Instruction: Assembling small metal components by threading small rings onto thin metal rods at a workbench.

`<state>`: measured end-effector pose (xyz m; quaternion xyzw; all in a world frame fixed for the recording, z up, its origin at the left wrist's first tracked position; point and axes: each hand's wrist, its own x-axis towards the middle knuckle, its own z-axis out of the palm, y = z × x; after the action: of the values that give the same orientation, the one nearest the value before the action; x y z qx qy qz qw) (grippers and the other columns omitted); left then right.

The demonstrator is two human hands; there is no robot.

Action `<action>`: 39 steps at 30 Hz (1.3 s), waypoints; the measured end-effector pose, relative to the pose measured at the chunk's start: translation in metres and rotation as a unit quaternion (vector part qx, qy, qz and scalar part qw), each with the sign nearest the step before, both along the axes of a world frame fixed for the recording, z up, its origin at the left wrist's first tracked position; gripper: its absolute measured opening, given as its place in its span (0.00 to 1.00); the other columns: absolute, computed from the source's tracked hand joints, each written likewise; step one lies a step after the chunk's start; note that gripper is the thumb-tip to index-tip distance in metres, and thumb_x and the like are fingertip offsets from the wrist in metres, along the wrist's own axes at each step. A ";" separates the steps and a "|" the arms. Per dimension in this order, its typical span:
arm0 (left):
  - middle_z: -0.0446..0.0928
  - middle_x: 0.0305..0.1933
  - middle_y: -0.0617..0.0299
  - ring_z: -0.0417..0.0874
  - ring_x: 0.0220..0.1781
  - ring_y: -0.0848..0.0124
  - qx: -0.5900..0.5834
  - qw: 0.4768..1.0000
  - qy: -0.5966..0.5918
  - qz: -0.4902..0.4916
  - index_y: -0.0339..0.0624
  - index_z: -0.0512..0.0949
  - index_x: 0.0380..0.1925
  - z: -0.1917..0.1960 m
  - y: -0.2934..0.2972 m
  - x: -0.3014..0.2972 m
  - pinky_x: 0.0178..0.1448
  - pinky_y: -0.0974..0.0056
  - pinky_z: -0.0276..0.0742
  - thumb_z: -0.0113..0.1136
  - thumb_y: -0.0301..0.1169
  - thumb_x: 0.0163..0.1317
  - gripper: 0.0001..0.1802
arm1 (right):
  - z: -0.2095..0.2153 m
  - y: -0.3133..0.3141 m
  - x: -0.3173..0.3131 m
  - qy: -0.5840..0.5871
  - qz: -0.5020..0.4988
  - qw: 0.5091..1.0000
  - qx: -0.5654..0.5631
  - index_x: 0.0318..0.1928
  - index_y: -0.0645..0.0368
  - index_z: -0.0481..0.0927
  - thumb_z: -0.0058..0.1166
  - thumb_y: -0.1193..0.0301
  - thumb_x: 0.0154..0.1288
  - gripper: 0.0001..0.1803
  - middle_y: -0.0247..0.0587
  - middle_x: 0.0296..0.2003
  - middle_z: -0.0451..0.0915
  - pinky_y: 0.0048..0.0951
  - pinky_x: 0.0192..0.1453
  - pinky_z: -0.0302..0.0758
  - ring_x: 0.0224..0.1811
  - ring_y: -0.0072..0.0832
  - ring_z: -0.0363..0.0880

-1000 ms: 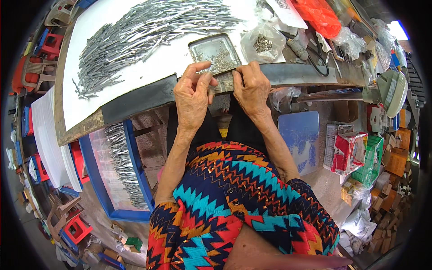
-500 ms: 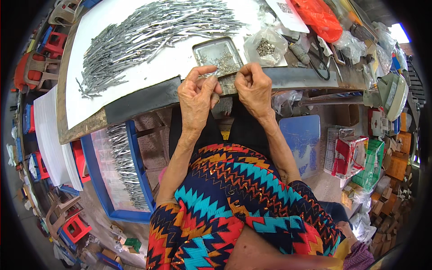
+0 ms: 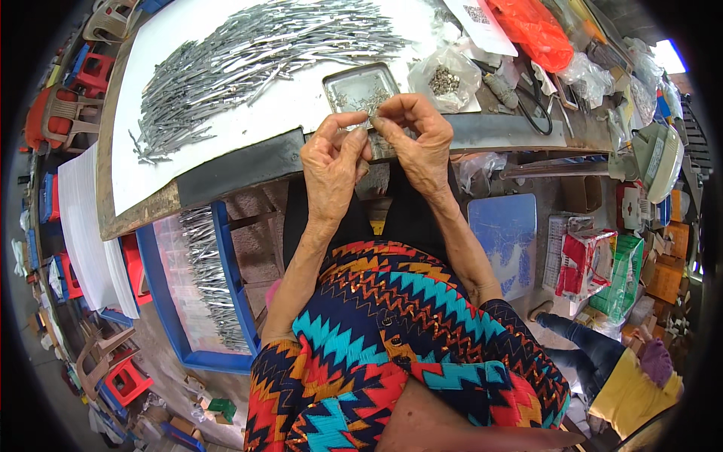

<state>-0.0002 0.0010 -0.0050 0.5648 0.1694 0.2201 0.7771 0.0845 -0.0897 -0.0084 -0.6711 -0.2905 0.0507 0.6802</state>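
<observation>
My left hand (image 3: 331, 166) is closed in a pinch at the bench's front edge. A small shiny bit shows at its fingertips, too small to name. My right hand (image 3: 423, 143) is pinched too, its thumb and forefinger meeting the left fingertips; what it holds, if anything, is hidden. Just behind the hands sits a shallow metal tray (image 3: 326, 84) with tiny metal parts (image 3: 365, 98) scattered in it. To its right stands an open clear plastic bag (image 3: 468, 73) of small metal pieces (image 3: 444, 80). Thin grey metal strips (image 3: 248, 64) lie in a wide heap at the far left.
A white sheet (image 3: 143, 177) covers the wooden bench. Right of the bag lie a tool with a black cord (image 3: 501, 90) and a red plastic bag (image 3: 531, 34). Below left is a blue crate (image 3: 177, 331) with more strips. A person in yellow (image 3: 633, 392) is at lower right.
My right hand has moved left, bringing its fingertips to the left hand's. The left hand has barely shifted. The person at lower right has come further into view.
</observation>
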 end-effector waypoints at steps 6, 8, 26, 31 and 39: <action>0.71 0.18 0.68 0.65 0.16 0.86 0.016 1.000 0.018 -0.002 0.37 0.74 0.39 0.001 -0.001 0.000 0.17 0.81 0.58 0.50 0.25 0.60 0.08 | -0.001 -0.003 0.001 0.002 -0.005 1.000 -0.003 0.32 0.62 0.75 0.57 0.80 0.50 0.07 0.32 0.25 0.76 0.17 0.32 0.70 0.27 0.15 0.73; 0.71 0.18 0.67 0.65 0.16 0.86 0.006 1.000 0.014 -0.003 0.37 0.74 0.39 0.001 0.000 -0.001 0.17 0.81 0.58 0.50 0.25 0.60 0.08 | 0.000 -0.003 0.000 -0.006 -0.005 1.000 -0.005 0.32 0.62 0.75 0.57 0.80 0.49 0.07 0.32 0.25 0.76 0.17 0.32 0.70 0.27 0.15 0.73; 0.71 0.19 0.62 0.59 0.10 0.85 -0.105 0.991 0.005 -0.079 0.35 0.73 0.40 0.005 0.010 -0.007 0.13 0.80 0.51 0.51 0.27 0.59 0.10 | 0.002 -0.011 0.009 0.038 0.070 0.997 0.015 0.34 0.62 0.75 0.60 0.78 0.49 0.10 0.33 0.27 0.78 0.17 0.36 0.73 0.30 0.16 0.75; 0.71 0.18 0.61 0.57 0.10 0.85 -0.183 0.970 -0.010 -0.163 0.35 0.72 0.39 0.001 0.023 -0.011 0.13 0.80 0.50 0.51 0.27 0.59 0.10 | 0.005 -0.017 0.021 0.186 0.173 0.966 0.050 0.39 0.64 0.72 0.61 0.78 0.48 0.16 0.35 0.27 0.78 0.17 0.37 0.73 0.31 0.17 0.76; 0.70 0.19 0.65 0.59 0.13 0.86 0.003 0.999 0.009 -0.047 0.36 0.74 0.39 0.000 0.005 -0.006 0.15 0.80 0.50 0.51 0.27 0.59 0.09 | 0.001 -0.009 0.024 0.178 0.159 0.970 0.031 0.42 0.68 0.69 0.58 0.79 0.50 0.18 0.38 0.27 0.78 0.19 0.37 0.75 0.31 0.21 0.78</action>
<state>-0.0061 0.0060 -0.0047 0.5767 0.1494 0.1787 0.7831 0.1081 -0.0987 -0.0078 -0.5748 -0.2689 0.2682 0.7248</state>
